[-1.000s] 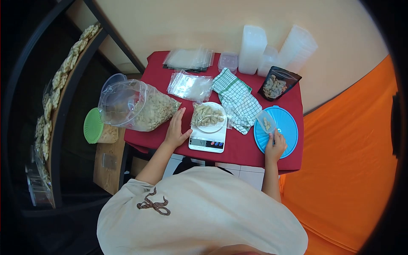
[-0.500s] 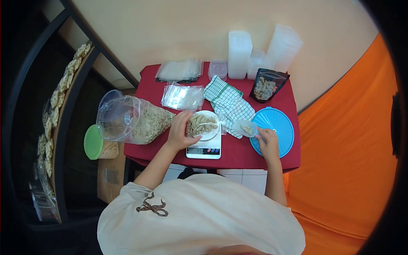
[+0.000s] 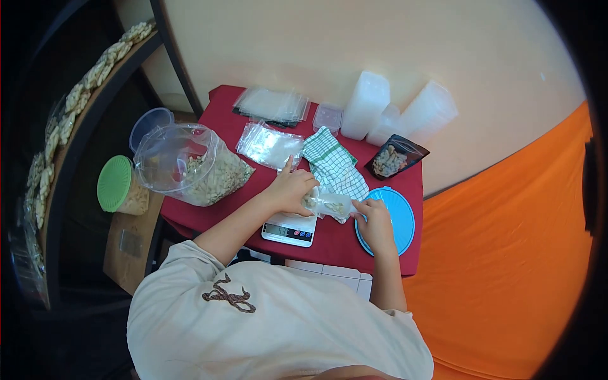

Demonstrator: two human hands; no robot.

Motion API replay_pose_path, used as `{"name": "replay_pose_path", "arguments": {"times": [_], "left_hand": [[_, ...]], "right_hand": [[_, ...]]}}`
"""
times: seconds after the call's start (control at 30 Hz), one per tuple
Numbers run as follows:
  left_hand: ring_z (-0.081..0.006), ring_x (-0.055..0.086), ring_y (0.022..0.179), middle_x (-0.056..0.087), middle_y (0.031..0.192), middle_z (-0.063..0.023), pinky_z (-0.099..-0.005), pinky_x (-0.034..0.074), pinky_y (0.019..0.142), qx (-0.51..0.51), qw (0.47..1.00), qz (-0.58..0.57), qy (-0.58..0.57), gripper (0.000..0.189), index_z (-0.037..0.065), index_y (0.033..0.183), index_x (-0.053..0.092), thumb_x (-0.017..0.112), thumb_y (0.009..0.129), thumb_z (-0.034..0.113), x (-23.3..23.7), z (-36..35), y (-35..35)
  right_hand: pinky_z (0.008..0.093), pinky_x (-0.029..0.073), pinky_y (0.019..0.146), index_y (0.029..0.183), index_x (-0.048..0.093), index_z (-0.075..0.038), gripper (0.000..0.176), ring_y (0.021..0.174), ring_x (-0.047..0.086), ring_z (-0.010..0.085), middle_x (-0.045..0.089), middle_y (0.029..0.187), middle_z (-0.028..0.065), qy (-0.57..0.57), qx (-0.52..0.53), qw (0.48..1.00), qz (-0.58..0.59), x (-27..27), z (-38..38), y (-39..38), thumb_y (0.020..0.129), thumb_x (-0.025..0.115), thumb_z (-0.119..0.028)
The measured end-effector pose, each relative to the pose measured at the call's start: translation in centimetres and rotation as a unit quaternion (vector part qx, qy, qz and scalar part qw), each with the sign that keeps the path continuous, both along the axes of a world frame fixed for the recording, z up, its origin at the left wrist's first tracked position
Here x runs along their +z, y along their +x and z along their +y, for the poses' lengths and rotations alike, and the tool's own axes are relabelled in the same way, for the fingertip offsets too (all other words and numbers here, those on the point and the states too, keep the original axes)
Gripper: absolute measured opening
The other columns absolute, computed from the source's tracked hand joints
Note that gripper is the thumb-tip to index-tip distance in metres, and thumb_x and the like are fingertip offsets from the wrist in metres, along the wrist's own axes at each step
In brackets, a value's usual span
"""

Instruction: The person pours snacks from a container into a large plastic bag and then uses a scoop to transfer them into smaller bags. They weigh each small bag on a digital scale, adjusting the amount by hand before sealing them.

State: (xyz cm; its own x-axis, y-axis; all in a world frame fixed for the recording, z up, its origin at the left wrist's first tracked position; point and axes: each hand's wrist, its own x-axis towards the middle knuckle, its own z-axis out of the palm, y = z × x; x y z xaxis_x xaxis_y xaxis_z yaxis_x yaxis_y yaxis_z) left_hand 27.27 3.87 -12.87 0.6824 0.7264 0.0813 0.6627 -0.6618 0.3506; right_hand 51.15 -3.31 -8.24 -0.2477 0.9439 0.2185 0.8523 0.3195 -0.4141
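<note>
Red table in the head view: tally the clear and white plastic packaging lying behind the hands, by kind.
Piles of clear zip bags: 2
Stacks of white tubs: 3
Small lidded box: 1
Total: 6

The scale (image 3: 289,230) sits mid-front on the table (image 3: 221,114). Over its back edge the left hand (image 3: 291,189) holds a bag (image 3: 310,201). Just right of that, the right hand (image 3: 375,221) holds a cup (image 3: 335,204) against the bag. A lid (image 3: 398,215) lies right of the scale, partly under the right hand. A towel (image 3: 334,163) lies behind the hands, with a pouch (image 3: 392,158) to its right and zip bags (image 3: 269,144) to its left. A bag stack (image 3: 272,104), a box (image 3: 328,117) and tubs (image 3: 367,104) line the back edge. A jar (image 3: 183,164) lies on its side at the left end. A second jar (image 3: 120,187) stands off the table, further left.
</note>
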Motion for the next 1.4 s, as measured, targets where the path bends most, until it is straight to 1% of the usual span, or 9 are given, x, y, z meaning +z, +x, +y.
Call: {"name": "replay_pose_path", "arguments": {"times": [0.1, 0.33, 0.63, 0.83, 0.9, 1.13, 1.27, 1.33, 1.4], "left_hand": [[-0.0236, 0.051, 0.106, 0.057, 0.103, -0.0066, -0.0599, 0.007, 0.106, 0.008, 0.999, -0.048, 0.014, 0.068, 0.01, 0.112, 0.056, 0.075, 0.055, 0.042, -0.5, -0.3, -0.4], [-0.0237, 0.052, 0.106, 0.057, 0.104, -0.0061, -0.0563, 0.015, 0.105, 0.016, 0.995, -0.095, 0.026, 0.067, 0.011, 0.111, 0.056, 0.076, 0.055, 0.042, -0.9, -0.7, -0.7], [-0.0235, 0.051, 0.107, 0.056, 0.104, -0.006, -0.0572, 0.017, 0.103, 0.01, 0.997, -0.074, 0.029, 0.067, 0.011, 0.111, 0.056, 0.075, 0.057, 0.046, -0.4, -0.8, -0.7], [-0.0229, 0.05, 0.107, 0.056, 0.104, -0.0059, -0.0568, 0.02, 0.102, 0.006, 0.998, -0.056, 0.025, 0.069, 0.011, 0.113, 0.056, 0.074, 0.057, 0.047, -0.1, -0.5, -0.3], [-0.0227, 0.05, 0.107, 0.056, 0.105, -0.0058, -0.0569, 0.02, 0.102, 0.009, 0.998, -0.051, 0.027, 0.07, 0.011, 0.113, 0.056, 0.074, 0.056, 0.047, -0.3, -0.4, -0.2], [-0.022, 0.048, 0.11, 0.056, 0.107, -0.0045, -0.0582, 0.02, 0.101, 0.02, 0.999, -0.029, 0.012, 0.071, 0.011, 0.114, 0.056, 0.075, 0.056, 0.047, -0.4, -0.6, 0.2], [-0.0228, 0.045, 0.113, 0.054, 0.111, -0.0055, -0.0582, 0.019, 0.102, 0.032, 0.999, -0.012, 0.004, 0.074, 0.011, 0.116, 0.055, 0.076, 0.054, 0.047, -0.6, -0.6, 0.3], [-0.0257, 0.041, 0.117, 0.049, 0.12, -0.007, -0.0602, 0.02, 0.101, 0.042, 0.999, 0.001, 0.012, 0.083, 0.012, 0.123, 0.049, 0.075, 0.055, 0.051, -0.4, -0.8, 0.2], [-0.0269, 0.038, 0.12, 0.045, 0.124, -0.0094, -0.0598, 0.021, 0.1, 0.045, 0.999, 0.012, 0.006, 0.091, 0.011, 0.128, 0.044, 0.075, 0.054, 0.053, -0.5, -1.1, -0.1]], "right_hand": [[0.0368, 0.043, 0.067, 0.096, 0.068, -0.006, 0.027, 0.075, 0.053, 0.0271, 0.06, 0.078, 0.0106, -0.003, -0.026, 0.998, -0.063, 1.9, -0.3, -1.0, 0.069, 0.07, -0.009], [0.0373, 0.046, 0.065, 0.095, 0.069, -0.009, 0.027, 0.075, 0.055, 0.0267, 0.061, 0.077, 0.0096, -0.026, -0.043, 0.997, -0.052, 2.6, -0.4, -1.8, 0.068, 0.071, -0.009], [0.0365, 0.044, 0.067, 0.097, 0.069, -0.006, 0.029, 0.075, 0.056, 0.0269, 0.061, 0.077, 0.011, -0.065, -0.09, 0.993, -0.051, 3.3, -1.1, -2.2, 0.068, 0.072, -0.01], [0.0366, 0.046, 0.067, 0.096, 0.069, -0.007, 0.029, 0.075, 0.057, 0.0288, 0.063, 0.08, 0.0125, -0.038, -0.107, 0.993, -0.028, 0.7, -0.5, -0.6, 0.068, 0.072, -0.008], [0.0323, 0.046, 0.07, 0.1, 0.068, -0.005, 0.031, 0.078, 0.061, 0.0244, 0.065, 0.087, 0.0133, -0.132, -0.114, 0.97, 0.172, -2.5, 0.4, 1.3, 0.069, 0.072, -0.008], [0.0269, 0.045, 0.076, 0.105, 0.065, -0.001, 0.034, 0.086, 0.059, 0.0148, 0.066, 0.098, 0.0128, -0.215, -0.138, 0.913, 0.317, -8.2, -0.5, 3.5, 0.073, 0.073, -0.01], [0.027, 0.044, 0.079, 0.106, 0.063, 0.001, 0.033, 0.088, 0.059, 0.0158, 0.065, 0.096, 0.0111, -0.144, -0.192, 0.897, 0.371, -11.0, -1.8, 5.3, 0.075, 0.071, -0.009], [0.0272, 0.044, 0.079, 0.106, 0.063, 0.001, 0.032, 0.088, 0.059, 0.0164, 0.064, 0.095, 0.0109, -0.107, -0.219, 0.885, 0.398, -12.3, -2.4, 5.9, 0.076, 0.07, -0.008], [0.0285, 0.045, 0.075, 0.105, 0.063, 0.002, 0.029, 0.084, 0.058, 0.0199, 0.062, 0.09, 0.0109, 0.072, -0.242, 0.919, 0.303, -13.3, -3.2, 6.3, 0.077, 0.067, -0.006]]}}
